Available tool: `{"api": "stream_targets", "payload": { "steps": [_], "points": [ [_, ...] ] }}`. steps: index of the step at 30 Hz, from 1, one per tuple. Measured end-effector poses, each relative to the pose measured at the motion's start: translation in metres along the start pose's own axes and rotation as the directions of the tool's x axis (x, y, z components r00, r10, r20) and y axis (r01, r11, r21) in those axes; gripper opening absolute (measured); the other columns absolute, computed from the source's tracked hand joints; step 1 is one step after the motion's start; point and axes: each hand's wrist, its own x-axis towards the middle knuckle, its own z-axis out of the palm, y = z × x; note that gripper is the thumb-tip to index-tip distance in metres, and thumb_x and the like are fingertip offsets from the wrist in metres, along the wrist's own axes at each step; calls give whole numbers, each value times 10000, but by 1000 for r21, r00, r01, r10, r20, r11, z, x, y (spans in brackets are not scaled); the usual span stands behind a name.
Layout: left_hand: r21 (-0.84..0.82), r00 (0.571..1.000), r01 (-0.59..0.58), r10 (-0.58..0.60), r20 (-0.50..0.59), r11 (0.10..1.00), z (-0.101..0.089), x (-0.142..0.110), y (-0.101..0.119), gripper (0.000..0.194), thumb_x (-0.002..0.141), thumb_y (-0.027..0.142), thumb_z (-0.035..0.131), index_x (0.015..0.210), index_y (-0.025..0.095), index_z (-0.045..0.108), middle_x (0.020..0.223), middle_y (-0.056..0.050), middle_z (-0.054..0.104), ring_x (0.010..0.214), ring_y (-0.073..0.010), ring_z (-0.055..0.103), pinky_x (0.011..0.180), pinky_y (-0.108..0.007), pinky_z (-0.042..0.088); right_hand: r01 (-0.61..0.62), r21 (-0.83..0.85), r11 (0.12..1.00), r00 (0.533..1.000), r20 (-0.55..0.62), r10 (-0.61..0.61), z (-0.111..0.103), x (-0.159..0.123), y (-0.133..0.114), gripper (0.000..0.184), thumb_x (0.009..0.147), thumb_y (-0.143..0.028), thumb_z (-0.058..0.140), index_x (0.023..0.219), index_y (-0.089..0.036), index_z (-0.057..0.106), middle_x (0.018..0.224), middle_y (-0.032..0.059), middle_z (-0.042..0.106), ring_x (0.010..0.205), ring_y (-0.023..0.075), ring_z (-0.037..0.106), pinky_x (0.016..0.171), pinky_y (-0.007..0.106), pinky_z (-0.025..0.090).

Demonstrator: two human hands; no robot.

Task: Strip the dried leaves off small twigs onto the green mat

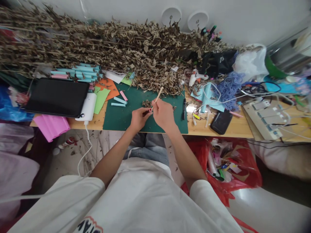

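Note:
Over the green cutting mat, my two hands meet near the front edge of the table. My left hand pinches a small pink paper tube, mostly hidden by the fingers. A thin wooden stick is gripped in my right hand, its top end slanting up and to the right. The stick's lower end is at the tube; whether it is inside I cannot tell. Crumbled dry leaves lie just behind my hands. To the left on the mat are blue paper tubes and a pink one.
Dried leafy stalks are heaped along the back. At left are a black tablet, a white power bank and stacked blue tubes. At right lie a pen, a glue gun, a black phone and a power strip.

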Motion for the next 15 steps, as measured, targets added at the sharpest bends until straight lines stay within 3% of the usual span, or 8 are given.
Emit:
{"api": "stream_targets", "payload": {
  "steps": [10, 15],
  "points": [
    [-16, 1000, 2, -2, -11, 1000, 1, 0, -2, 163, 820, 221, 705, 960, 190, 783, 852, -56, 763, 710, -162, 670, 676, -258, 498, 37, 199, 979, 999, -30, -31, 5, -3, 7, 388, 1031, -412, 292, 910, -202, 595, 751, 27, 674, 695, 154, 615, 682, 259, 395],
    [-11, 1000, -1, 1, -8, 1000, 1, 0, -2, 155, 819, 229, 712, 951, 187, 782, 864, -61, 768, 714, -169, 680, 677, -264, 511, 58, 206, 977, 997, -64, -46, 9, -5, 9, 363, 1026, -394, 305, 910, -201, 589, 758, 31, 669, 706, 161, 613, 688, 262, 396]
  ]
}}
